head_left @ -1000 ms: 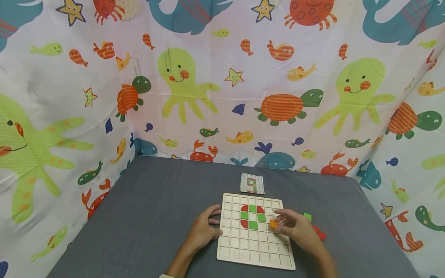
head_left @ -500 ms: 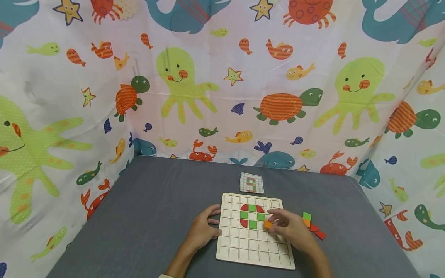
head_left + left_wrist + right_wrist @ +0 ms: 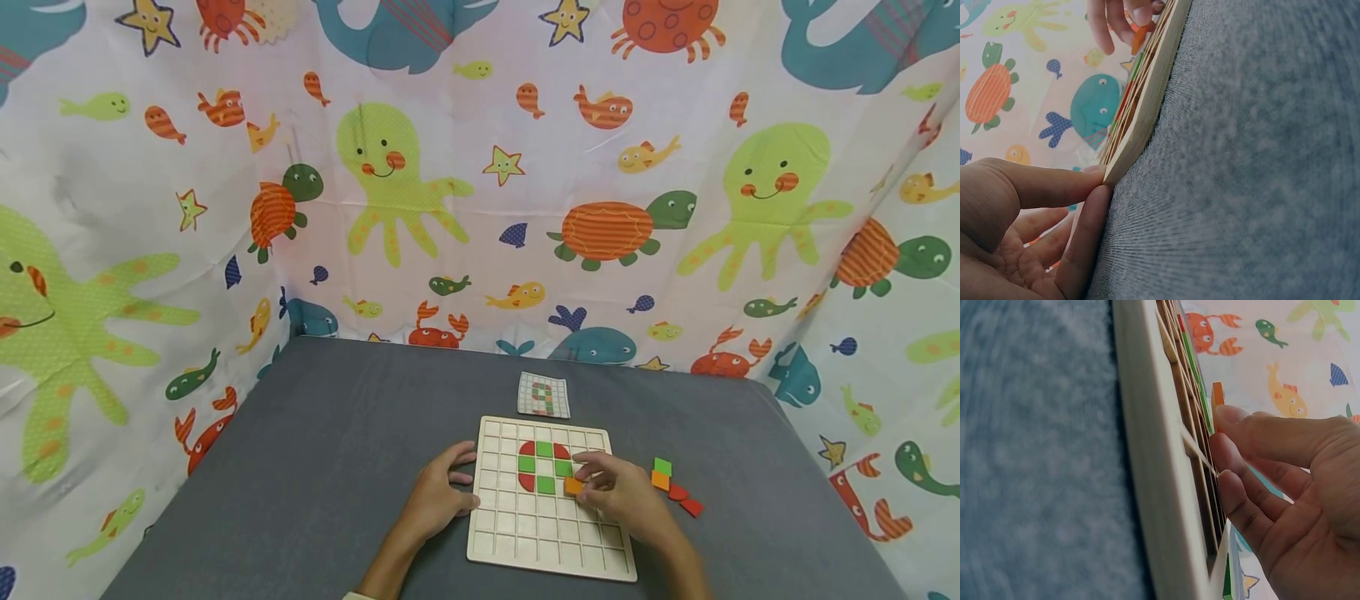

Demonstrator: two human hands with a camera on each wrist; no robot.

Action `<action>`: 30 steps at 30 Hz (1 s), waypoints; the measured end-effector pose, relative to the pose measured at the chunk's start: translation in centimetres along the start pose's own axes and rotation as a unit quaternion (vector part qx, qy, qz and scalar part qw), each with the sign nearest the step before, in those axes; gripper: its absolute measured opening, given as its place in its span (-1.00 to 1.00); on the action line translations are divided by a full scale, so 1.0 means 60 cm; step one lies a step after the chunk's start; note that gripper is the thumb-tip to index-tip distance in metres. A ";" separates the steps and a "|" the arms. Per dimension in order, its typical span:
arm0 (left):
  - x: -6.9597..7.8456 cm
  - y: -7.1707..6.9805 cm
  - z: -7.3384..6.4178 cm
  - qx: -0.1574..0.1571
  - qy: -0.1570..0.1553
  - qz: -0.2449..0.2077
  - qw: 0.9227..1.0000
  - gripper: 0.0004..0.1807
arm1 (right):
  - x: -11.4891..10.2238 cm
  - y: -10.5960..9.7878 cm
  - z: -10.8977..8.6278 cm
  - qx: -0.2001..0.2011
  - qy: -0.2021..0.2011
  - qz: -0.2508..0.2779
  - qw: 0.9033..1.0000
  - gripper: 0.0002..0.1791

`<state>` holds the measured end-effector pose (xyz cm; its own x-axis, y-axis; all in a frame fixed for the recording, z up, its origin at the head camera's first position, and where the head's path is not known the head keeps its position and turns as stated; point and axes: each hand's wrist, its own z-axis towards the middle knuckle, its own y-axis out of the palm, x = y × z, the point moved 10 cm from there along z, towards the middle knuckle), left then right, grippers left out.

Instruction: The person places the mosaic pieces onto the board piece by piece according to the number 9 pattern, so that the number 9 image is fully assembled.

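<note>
A pale wooden grid board (image 3: 517,527) lies on the grey table, with red and green tiles forming a ring in its upper middle. My left hand (image 3: 438,490) is at its left side; in the left wrist view, thumb and index finger (image 3: 1088,234) pinch the board's edge. Over the board, my right hand (image 3: 622,493) pinches an orange square tile (image 3: 573,486), just below and right of a green tile (image 3: 563,468). Seen from the right wrist, the orange tile (image 3: 1217,400) stands above the grid, held by thumb and fingertips. The fingers partly cover it.
A small pattern card (image 3: 543,395) lies behind the board. To the board's right are a loose green tile (image 3: 663,466), an orange tile (image 3: 660,481) and red pieces (image 3: 691,507). A curtain printed with sea animals (image 3: 525,192) surrounds the grey table (image 3: 352,433).
My right hand has carried the orange tile leftward across the board, close to the green tiles. The loose orange tile at the right has come into view. My left hand stays put.
</note>
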<state>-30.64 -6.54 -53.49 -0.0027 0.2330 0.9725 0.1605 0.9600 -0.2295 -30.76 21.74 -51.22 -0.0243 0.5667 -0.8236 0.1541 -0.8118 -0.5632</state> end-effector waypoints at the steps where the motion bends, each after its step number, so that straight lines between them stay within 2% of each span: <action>1: -0.001 0.000 0.000 0.000 -0.002 0.000 1.000 -0.06 | 0.000 0.000 0.000 0.001 0.002 0.000 1.000 -0.42; 14: -0.002 0.001 -0.001 -0.001 -0.001 0.001 1.000 -0.06 | 0.003 0.001 0.004 0.023 0.007 -0.010 1.000 -0.43; 30: -0.001 0.001 0.000 0.003 -0.001 0.005 1.000 -0.06 | -0.001 0.004 0.002 0.001 -0.003 0.028 1.000 -0.41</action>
<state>-30.63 -6.52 -53.58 -0.0024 0.2428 0.9701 0.1548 0.9585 -0.2395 -30.82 21.45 -51.31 -0.0208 0.5202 -0.8538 0.1527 -0.8423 -0.5169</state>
